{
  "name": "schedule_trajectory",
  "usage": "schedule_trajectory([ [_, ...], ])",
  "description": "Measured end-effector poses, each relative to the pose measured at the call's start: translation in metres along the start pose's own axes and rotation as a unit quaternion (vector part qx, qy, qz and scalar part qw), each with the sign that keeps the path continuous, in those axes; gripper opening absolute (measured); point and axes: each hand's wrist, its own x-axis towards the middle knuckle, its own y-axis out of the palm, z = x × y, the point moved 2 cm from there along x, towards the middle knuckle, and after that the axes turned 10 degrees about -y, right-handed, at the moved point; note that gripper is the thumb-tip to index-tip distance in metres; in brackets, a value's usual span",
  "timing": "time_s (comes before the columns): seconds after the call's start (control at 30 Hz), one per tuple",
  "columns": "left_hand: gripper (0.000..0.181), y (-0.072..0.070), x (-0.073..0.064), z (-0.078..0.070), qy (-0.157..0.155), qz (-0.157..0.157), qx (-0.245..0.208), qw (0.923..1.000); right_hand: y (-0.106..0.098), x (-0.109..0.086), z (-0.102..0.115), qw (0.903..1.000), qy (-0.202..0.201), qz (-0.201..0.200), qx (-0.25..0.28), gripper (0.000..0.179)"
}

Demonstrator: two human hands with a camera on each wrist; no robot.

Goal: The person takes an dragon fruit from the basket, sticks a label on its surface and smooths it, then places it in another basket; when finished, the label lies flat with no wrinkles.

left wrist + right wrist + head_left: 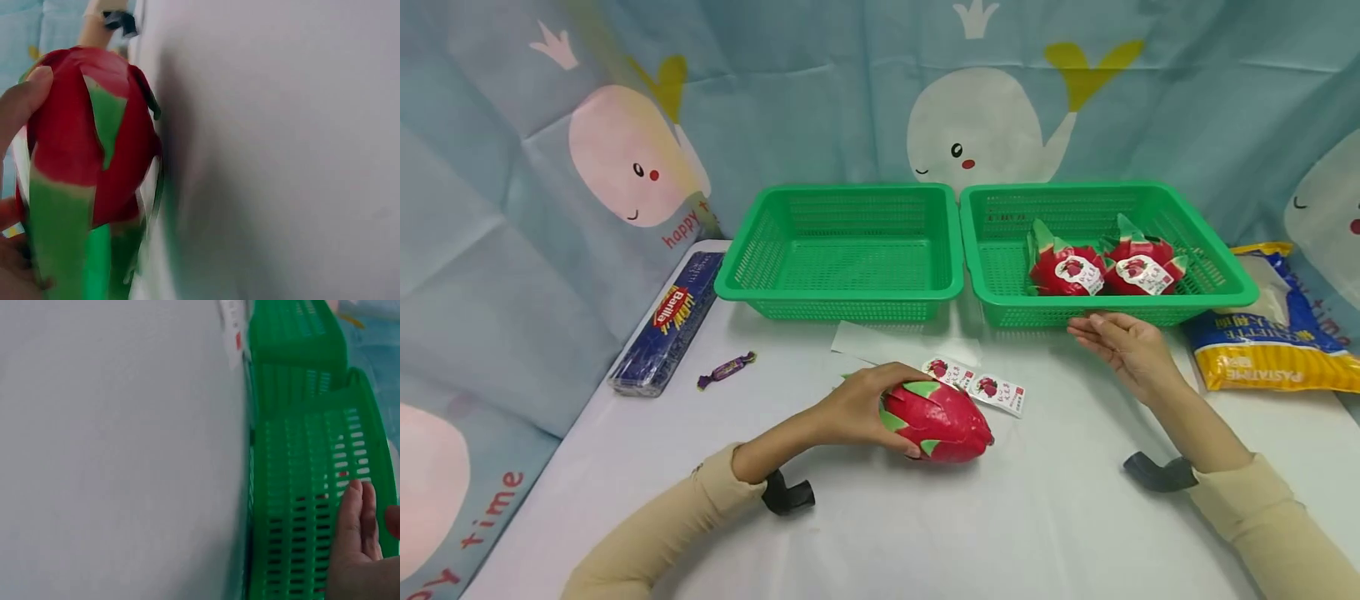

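Note:
My left hand point(859, 410) grips a red dragon fruit point(943, 423) with green-tipped scales, held on its side over the middle of the white table. In the left wrist view the thumb presses the red skin of this dragon fruit point(69, 137), its green scales pointing down. By the front wall of the right green basket point(1112, 312) is my right hand point(1123, 346), holding nothing, its fingers extended close to the rim. Two dragon fruits with white stickers, one left point(1067, 267) and one right point(1142, 262), sit inside that basket. A strip of dragon-fruit stickers point(996, 392) lies just behind the held fruit.
A second green basket point(842, 293) adjoins on the left. Beyond its left side lies a blue Barilla box point(670, 321), with a purple-wrapped candy point(727, 370) nearby. At the right is a blue and yellow pasta bag point(1273, 333). A patterned curtain point(820, 100) hangs behind.

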Motion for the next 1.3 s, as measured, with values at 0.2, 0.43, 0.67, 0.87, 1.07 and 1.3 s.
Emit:
schedule_trajectory([
  [0.2, 0.08, 0.013, 0.0, -0.009, 0.041, -0.005, 0.063, 0.9972, 0.03, 0.01, -0.023, 0.9425, 0.061, 0.071, -0.321, 0.025],
  [0.43, 0.087, 0.004, -0.003, -0.012, 0.035, -0.001, 0.072, 0.9968, 0.086, 0.031, -0.06, 0.777, 0.038, 0.207, -0.593, 0.032],
  [0.67, 0.04, -0.033, 0.012, 0.013, -0.007, 0.01, -0.086, 0.9962, 0.117, 0.046, -0.093, 0.7056, 0.015, 0.247, -0.664, 0.051],
  [0.87, 0.027, -0.039, 0.034, 0.042, -0.048, -0.031, -0.018, 0.9982, 0.118, 0.05, -0.102, 0.7143, 0.001, 0.25, -0.654, 0.035],
  [1.07, 0.031, -0.03, 0.053, 0.047, -0.032, -0.034, 0.051, 0.9976, 0.109, 0.056, -0.101, 0.7887, 0.011, 0.252, -0.561, 0.019],
  [1.3, 0.021, -0.031, 0.068, 0.049, -0.063, -0.034, -0.006, 0.9974, 0.107, 0.059, -0.088, 0.8424, -0.053, 0.229, -0.485, 0.019],
])
